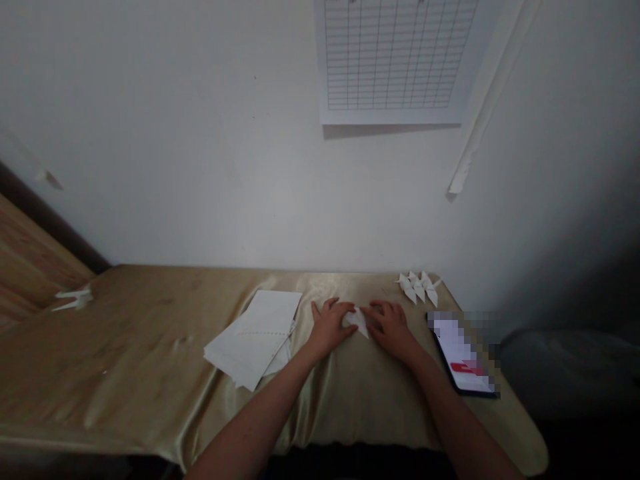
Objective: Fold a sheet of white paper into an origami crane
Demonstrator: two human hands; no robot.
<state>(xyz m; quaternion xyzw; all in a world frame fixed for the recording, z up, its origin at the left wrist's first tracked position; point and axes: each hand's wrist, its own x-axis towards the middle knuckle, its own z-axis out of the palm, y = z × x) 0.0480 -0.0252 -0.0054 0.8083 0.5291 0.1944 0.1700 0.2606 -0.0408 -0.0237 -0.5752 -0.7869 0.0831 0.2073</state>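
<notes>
A small white folded paper with a point toward me lies on the cloth between my two hands. My left hand grips its left side, thumb and forefinger curled at the edge. From the other side, my right hand holds the right edge with bent fingers; its thumb is partly hidden. Left of my left hand is a loose stack of white paper sheets. Several white folded paper cranes stand together beyond my right hand.
A gold satin cloth covers the table. A phone with a lit screen lies near the right edge. Another white folded paper piece sits at the far left. A printed grid sheet hangs on the white wall behind.
</notes>
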